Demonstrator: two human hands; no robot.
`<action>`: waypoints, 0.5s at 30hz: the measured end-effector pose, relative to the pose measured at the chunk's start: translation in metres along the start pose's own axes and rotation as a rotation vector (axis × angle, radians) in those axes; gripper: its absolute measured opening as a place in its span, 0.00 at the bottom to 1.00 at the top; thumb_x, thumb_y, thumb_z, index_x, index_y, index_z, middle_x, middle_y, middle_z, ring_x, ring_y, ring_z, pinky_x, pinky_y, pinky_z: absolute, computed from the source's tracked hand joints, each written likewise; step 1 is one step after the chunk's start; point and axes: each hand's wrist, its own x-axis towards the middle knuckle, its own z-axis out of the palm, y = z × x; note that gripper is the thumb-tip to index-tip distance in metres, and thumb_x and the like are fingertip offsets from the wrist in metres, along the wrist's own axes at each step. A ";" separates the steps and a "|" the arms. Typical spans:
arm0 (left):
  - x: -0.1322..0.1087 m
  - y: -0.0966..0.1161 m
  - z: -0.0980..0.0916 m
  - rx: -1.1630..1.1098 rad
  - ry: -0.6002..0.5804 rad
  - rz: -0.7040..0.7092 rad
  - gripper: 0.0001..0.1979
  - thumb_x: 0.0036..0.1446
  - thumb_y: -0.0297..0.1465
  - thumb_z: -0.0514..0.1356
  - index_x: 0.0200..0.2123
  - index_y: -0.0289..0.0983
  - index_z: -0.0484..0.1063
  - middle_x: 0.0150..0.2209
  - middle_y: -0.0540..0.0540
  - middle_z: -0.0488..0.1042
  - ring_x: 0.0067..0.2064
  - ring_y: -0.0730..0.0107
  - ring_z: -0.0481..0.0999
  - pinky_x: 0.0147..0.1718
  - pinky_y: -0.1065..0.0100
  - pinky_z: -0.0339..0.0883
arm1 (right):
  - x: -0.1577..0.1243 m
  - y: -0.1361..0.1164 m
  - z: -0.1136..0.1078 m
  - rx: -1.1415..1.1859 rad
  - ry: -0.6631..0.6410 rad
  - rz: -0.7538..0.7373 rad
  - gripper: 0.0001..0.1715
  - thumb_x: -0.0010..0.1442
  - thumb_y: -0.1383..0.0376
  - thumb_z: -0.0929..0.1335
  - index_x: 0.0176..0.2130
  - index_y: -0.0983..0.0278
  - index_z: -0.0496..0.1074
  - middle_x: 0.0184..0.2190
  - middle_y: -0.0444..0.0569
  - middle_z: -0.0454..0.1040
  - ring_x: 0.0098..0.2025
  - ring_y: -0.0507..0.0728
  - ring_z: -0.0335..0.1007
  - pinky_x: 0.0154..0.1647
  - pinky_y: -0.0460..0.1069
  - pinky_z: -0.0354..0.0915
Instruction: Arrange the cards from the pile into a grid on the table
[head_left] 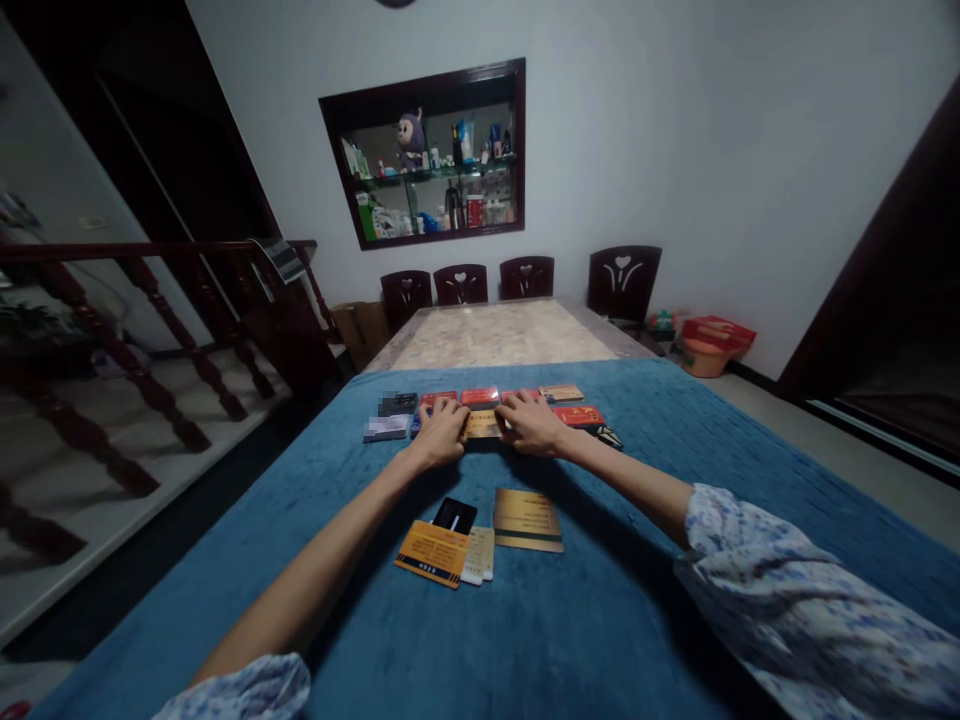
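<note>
A gold card (pixel 482 425), perhaps the top one of a stack, lies between my hands in the front row of cards. My left hand (pixel 444 432) has its curled fingers at the card's left edge. At its right edge, the fingers of my right hand (pixel 526 425) are bent around it. Red cards (pixel 480 397) sit just behind in the back row, partly covered by my fingers. Nearer to me lie an orange card (pixel 433 553), a black card (pixel 454 515), pale cards (pixel 480 555) and a larger gold card (pixel 528 520).
A blue cloth (pixel 600 620) covers the near part of the table (pixel 502 335). More cards flank my hands: a pale stack (pixel 387 428) at left, a red card (pixel 577 416) and a tan card (pixel 561 393) at right. Dark chairs (pixel 624 283) stand around the far end.
</note>
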 end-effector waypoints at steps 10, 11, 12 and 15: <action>0.032 -0.016 0.009 0.025 -0.065 -0.019 0.21 0.54 0.26 0.58 0.52 0.40 0.70 0.57 0.38 0.69 0.62 0.47 0.58 0.55 0.41 0.53 | 0.035 0.009 0.009 -0.013 -0.079 0.039 0.21 0.60 0.64 0.66 0.53 0.62 0.71 0.56 0.60 0.68 0.57 0.69 0.57 0.50 0.61 0.64; 0.034 -0.018 0.011 0.026 -0.069 -0.019 0.20 0.54 0.26 0.57 0.52 0.41 0.71 0.57 0.38 0.69 0.62 0.47 0.59 0.55 0.41 0.54 | 0.036 0.010 0.010 -0.011 -0.083 0.041 0.21 0.59 0.65 0.66 0.53 0.62 0.71 0.56 0.60 0.68 0.57 0.69 0.58 0.50 0.61 0.64; 0.035 -0.020 0.012 0.027 -0.073 -0.019 0.20 0.54 0.27 0.57 0.52 0.41 0.71 0.57 0.38 0.70 0.62 0.47 0.59 0.55 0.41 0.54 | 0.038 0.010 0.010 -0.008 -0.088 0.041 0.21 0.59 0.66 0.66 0.52 0.62 0.71 0.56 0.60 0.68 0.57 0.69 0.58 0.49 0.61 0.64; 0.039 -0.025 0.017 0.021 -0.094 -0.022 0.21 0.54 0.28 0.58 0.52 0.43 0.71 0.57 0.39 0.71 0.62 0.45 0.58 0.54 0.40 0.55 | 0.041 0.011 0.012 0.010 -0.104 0.036 0.20 0.58 0.66 0.66 0.51 0.62 0.72 0.56 0.60 0.68 0.57 0.69 0.58 0.49 0.62 0.64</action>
